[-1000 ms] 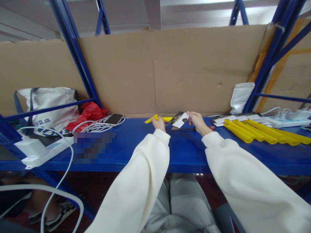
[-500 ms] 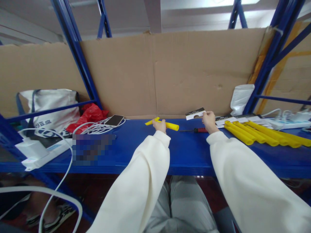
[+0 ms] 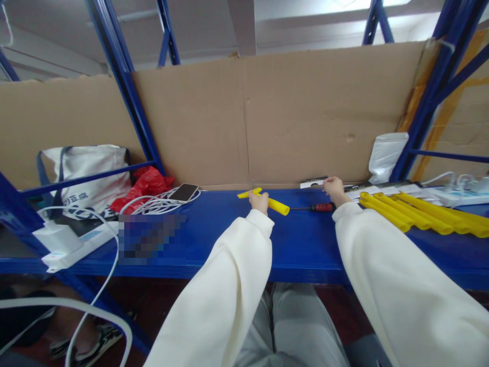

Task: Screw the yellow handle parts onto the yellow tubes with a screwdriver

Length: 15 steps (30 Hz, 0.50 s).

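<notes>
My left hand [image 3: 259,202] is closed around a yellow plastic tool [image 3: 278,206] with a tube-like handle; a flat yellow crosspiece shows beyond the fingers. In my right hand [image 3: 334,188] is a black-and-white printed card [image 3: 312,182], pinched at its right end and held near the back of the blue shelf [image 3: 229,244]. A screwdriver [image 3: 322,207] with a red and black handle lies between the two hands, its shaft pointing left. To the right of my right hand, several yellow tube-handled pieces [image 3: 424,216] lie side by side.
A phone [image 3: 184,192], coiled white cable [image 3: 153,205], red plastic bag [image 3: 147,186] and cloth tote [image 3: 95,168] sit left. Power strips stand at left [image 3: 80,250] and right [image 3: 458,196]. Cardboard [image 3: 305,117] closes the back. Someone's leg [image 3: 72,316] shows below left.
My right hand has lowered the card toward the shelf, and the card now appears flatter and more edge-on. My left hand keeps hold of the yellow tool. The whole view has shifted slightly.
</notes>
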{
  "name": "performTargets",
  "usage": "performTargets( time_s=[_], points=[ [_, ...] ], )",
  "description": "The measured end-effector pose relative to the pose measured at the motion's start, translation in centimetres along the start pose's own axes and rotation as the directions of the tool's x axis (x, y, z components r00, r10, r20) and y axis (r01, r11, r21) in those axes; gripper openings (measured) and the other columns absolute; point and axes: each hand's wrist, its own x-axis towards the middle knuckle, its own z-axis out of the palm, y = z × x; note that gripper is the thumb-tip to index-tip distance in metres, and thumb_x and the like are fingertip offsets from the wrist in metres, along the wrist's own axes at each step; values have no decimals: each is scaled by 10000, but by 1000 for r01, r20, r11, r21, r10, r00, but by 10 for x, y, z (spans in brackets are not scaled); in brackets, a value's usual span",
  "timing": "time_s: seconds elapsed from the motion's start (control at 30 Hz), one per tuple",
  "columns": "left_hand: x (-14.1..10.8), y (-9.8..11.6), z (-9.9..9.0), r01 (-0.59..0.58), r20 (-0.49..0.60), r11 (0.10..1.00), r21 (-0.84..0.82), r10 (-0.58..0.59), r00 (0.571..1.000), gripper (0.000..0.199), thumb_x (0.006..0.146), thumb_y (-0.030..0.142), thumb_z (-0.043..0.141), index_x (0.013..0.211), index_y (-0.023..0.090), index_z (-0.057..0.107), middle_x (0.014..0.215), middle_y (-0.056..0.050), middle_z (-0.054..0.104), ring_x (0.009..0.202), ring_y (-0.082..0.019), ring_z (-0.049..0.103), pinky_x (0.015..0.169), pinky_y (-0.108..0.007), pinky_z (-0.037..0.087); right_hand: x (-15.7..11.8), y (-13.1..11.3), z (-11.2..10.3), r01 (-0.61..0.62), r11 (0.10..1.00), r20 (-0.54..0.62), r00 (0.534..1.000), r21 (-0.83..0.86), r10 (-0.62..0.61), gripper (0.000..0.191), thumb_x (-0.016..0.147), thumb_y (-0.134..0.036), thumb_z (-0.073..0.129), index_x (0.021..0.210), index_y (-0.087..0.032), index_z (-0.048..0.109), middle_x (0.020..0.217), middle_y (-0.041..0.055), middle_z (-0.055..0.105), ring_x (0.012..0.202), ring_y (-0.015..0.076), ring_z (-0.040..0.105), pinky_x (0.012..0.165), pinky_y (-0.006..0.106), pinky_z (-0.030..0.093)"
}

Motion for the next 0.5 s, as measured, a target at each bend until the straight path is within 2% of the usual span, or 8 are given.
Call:
performTargets(
  time_s=[0.07, 0.13, 0.27, 0.4, 0.5],
  points=[
    [-2, 3, 1, 37, -5, 999, -12, -37, 999, 727, 752, 147, 756, 1430, 219, 506, 1251, -106, 647, 1055, -231, 690, 872, -332, 576, 2, 2, 0, 61, 993, 72, 996, -104, -54, 382, 913, -100, 530, 1273, -74, 651, 983, 147, 745, 722, 178, 695, 670, 278, 548],
    [-4, 5, 3, 56, -24, 998, -35, -57, 998, 750, 742, 137, 767, 1440, 207, 501, 1239, -110, 659, 1043, -239, 698, 867, -335, 577, 5, 6, 1, 122, 977, 132, 986, -174, -99, 473, 870, -75, 568, 1338, -75, 636, 1070, 163, 755, 884, 211, 734, 773, 286, 568],
    [-9, 8, 3, 70, -19, 995, -68, -71, 997, 765, 750, 110, 764, 1462, 186, 495, 1218, -119, 673, 1039, -244, 702, 867, -337, 577, 10, 12, 3, 205, 946, 218, 964, -251, -152, 570, 806, -29, 595, 1370, -85, 649, 1271, 189, 722, 1230, 268, 664, 1007, 312, 512],
    [-15, 14, 0, 119, 22, 990, -76, -118, 993, 799, 752, 59, 741, 1494, 182, 473, 1227, -123, 681, 1030, -238, 710, 864, -328, 578, 15, 12, 7, 266, 903, 311, 937, -338, -160, 525, 782, -42, 627, 1297, -88, 717, 1291, 197, 719, 1253, 294, 657, 1042, 312, 486],
    [-22, 20, 0, 138, 29, 987, -76, -136, 990, 836, 756, 27, 706, 1531, 157, 424, 1246, -140, 682, 1002, -248, 725, 821, -333, 591, 18, 13, 11, 371, 814, 414, 893, -448, -178, 538, 811, -116, 646, 1346, -109, 694, 1327, 200, 701, 1228, 307, 671, 1043, 353, 493]
  ],
)
